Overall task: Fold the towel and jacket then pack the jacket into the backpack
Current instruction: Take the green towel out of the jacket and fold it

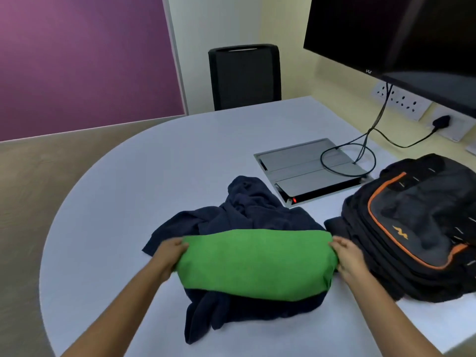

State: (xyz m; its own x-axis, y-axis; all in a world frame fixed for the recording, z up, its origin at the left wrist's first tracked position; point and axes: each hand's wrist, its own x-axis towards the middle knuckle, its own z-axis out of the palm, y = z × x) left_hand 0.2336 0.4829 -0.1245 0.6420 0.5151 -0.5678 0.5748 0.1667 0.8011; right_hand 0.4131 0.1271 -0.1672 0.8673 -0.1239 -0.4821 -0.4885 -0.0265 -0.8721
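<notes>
Holding a green towel (257, 264) stretched flat between both hands, above a crumpled navy jacket (247, 215) near the front edge of a rounded white bench (134, 181). Left hand (167, 256) curled around the towel's left end, fingers tucked over the cloth; right hand (347, 256) pinching the right end in the same way. Towel already a long band, seemingly doubled over, its top edge slightly bowed and its lower edge draped across the jacket. Jacket unfolded, spilling out behind and in front of the towel, one dark fold hanging toward the front edge. Black backpack (412, 228) with orange trim lying at the right side of the bench, just beside the jacket; whether its main zip is open cannot be told.

Judged as the towel-folding step, partly done. To do it well: keep both ends level and taut so the layers stay aligned, bring one end across to meet the other, match the corners before letting go. Better to set the towel down on bare bench to the left than on the lumpy jacket, where creases would form. Smooth with flat palms afterwards. Jacket folding and packing not yet started.
</notes>
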